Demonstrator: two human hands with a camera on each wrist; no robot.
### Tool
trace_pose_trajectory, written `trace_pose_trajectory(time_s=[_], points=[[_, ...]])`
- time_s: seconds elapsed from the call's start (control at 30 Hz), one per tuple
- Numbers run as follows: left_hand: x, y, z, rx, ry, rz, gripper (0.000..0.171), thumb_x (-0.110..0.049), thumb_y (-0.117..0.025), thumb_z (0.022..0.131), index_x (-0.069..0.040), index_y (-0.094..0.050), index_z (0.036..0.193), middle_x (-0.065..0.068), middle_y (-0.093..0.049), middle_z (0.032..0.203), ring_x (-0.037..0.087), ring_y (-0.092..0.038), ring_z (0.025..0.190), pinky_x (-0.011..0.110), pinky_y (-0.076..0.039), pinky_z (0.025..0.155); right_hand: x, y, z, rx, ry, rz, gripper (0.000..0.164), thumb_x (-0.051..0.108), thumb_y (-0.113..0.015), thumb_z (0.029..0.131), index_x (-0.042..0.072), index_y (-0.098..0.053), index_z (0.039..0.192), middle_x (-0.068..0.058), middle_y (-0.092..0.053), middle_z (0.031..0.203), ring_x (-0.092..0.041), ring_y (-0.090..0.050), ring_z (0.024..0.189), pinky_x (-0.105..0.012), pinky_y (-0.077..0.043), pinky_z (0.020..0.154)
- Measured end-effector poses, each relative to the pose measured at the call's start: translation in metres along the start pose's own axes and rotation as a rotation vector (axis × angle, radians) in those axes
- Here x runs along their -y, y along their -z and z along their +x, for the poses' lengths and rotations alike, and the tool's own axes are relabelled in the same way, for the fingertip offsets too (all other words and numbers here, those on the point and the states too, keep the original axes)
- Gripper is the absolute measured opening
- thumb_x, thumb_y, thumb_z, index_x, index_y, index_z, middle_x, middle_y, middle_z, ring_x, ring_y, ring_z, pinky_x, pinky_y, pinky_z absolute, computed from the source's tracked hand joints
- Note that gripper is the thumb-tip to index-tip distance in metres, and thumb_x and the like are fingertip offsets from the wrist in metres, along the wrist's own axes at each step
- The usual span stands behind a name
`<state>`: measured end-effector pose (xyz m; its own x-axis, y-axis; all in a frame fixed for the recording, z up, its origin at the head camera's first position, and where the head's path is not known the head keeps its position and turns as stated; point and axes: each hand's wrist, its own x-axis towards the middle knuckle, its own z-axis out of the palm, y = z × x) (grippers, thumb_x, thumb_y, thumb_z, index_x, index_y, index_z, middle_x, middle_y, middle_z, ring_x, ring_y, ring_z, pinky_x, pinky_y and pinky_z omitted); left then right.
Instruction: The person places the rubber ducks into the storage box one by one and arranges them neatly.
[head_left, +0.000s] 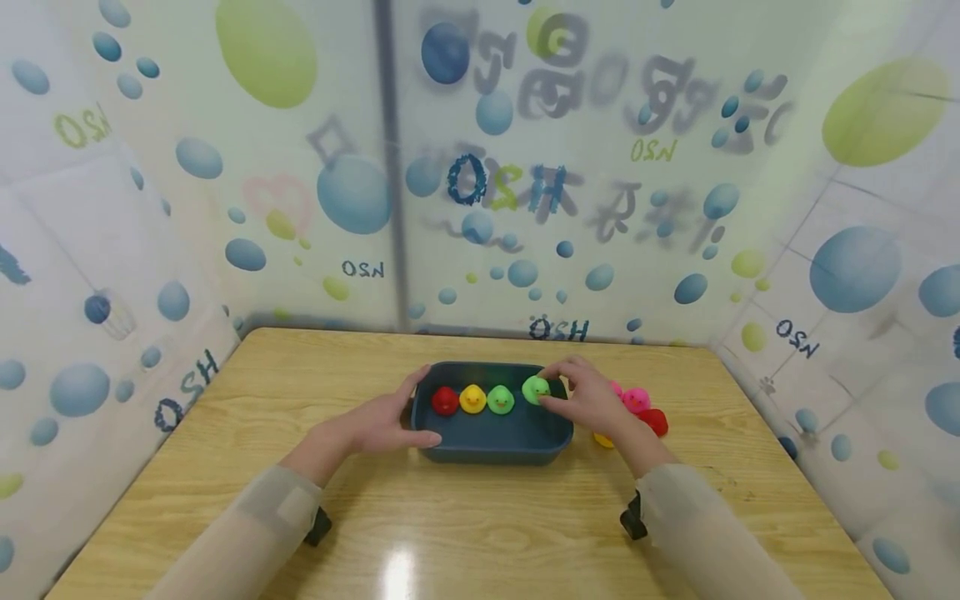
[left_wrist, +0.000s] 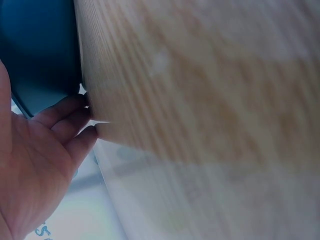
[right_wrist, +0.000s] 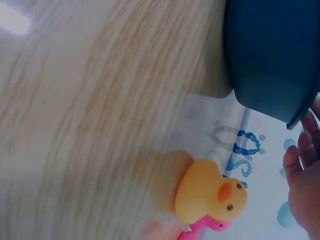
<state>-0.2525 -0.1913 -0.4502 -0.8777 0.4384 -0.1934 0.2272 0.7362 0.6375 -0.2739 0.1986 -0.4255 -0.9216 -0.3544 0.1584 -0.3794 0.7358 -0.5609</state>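
Observation:
A dark blue plastic tub rests on the table. A red rubber duck, a yellow duck and a green duck stand in a row in it. My left hand holds the tub's left end, thumb at the front rim and fingers at the back corner. In the left wrist view, its fingertips meet the tub wall. Over the tub's right end, my right hand pinches a second green duck between thumb and fingers. That duck is out of sight in the right wrist view.
Right of the tub, partly behind my right hand, lie more ducks: pink, red and yellow. The wooden table meets bubble-patterned sheeting at the back, with more sheeting at both sides.

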Motion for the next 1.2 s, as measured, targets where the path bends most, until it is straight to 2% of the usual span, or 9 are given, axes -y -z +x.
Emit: trace_pose_trajectory(time_s=[0.3, 0.67, 0.87, 1.03, 1.2], points=[[-0.003, -0.002, -0.001, 0.003, -0.003, -0.013, 0.119, -0.066, -0.077, 0.095, -0.033, 0.002, 0.178, 0.025, -0.04, 0.174, 0.046, -0.05, 0.153, 0.067, -0.039, 0.127, -0.006, -0.016, 0.009, -0.004, -0.03, 0.009, 0.031, 0.03, -0.085, 0.097, 0.019, -0.079, 0.125, -0.006, -0.061, 0.12, -0.026, -0.058, 0.117, -0.046, -0.058, 0.102], [-0.004, 0.0, 0.0, 0.002, -0.012, -0.004, 0.121, -0.07, -0.076, 0.094, -0.033, 0.003, 0.177, 0.027, -0.04, 0.173, 0.047, -0.049, 0.154, 0.067, -0.038, 0.128, -0.004, -0.019, 0.01, 0.022, -0.099, 0.004, 0.031, 0.028, -0.084, 0.098, 0.02, -0.078, 0.127, -0.005, -0.058, 0.12, -0.028, -0.056, 0.119, -0.048, -0.057, 0.104], [-0.002, 0.001, 0.0, -0.001, -0.016, -0.002, 0.121, -0.07, -0.076, 0.094, -0.032, 0.003, 0.178, 0.028, -0.042, 0.172, 0.047, -0.05, 0.153, 0.067, -0.039, 0.127, -0.002, -0.021, 0.012, 0.049, -0.099, -0.057, 0.03, 0.027, -0.084, 0.097, 0.02, -0.077, 0.126, -0.004, -0.058, 0.123, -0.028, -0.056, 0.121, -0.049, -0.057, 0.108], [-0.001, 0.0, 0.0, -0.005, -0.026, -0.01, 0.122, -0.069, -0.077, 0.094, -0.031, 0.002, 0.178, 0.027, -0.046, 0.169, 0.045, -0.054, 0.15, 0.066, -0.041, 0.126, 0.002, -0.021, 0.013, 0.071, -0.071, -0.16, 0.028, 0.028, -0.086, 0.097, 0.019, -0.079, 0.122, -0.001, -0.063, 0.112, -0.024, -0.055, 0.112, -0.044, -0.055, 0.101], [-0.002, 0.0, 0.0, -0.006, -0.029, -0.02, 0.121, -0.067, -0.078, 0.094, -0.031, 0.002, 0.178, 0.027, -0.049, 0.168, 0.043, -0.055, 0.149, 0.065, -0.041, 0.126, 0.007, -0.022, 0.015, 0.093, -0.101, -0.227, 0.031, 0.032, -0.087, 0.096, 0.021, -0.079, 0.124, 0.004, -0.068, 0.105, -0.02, -0.052, 0.103, -0.037, -0.052, 0.089]])
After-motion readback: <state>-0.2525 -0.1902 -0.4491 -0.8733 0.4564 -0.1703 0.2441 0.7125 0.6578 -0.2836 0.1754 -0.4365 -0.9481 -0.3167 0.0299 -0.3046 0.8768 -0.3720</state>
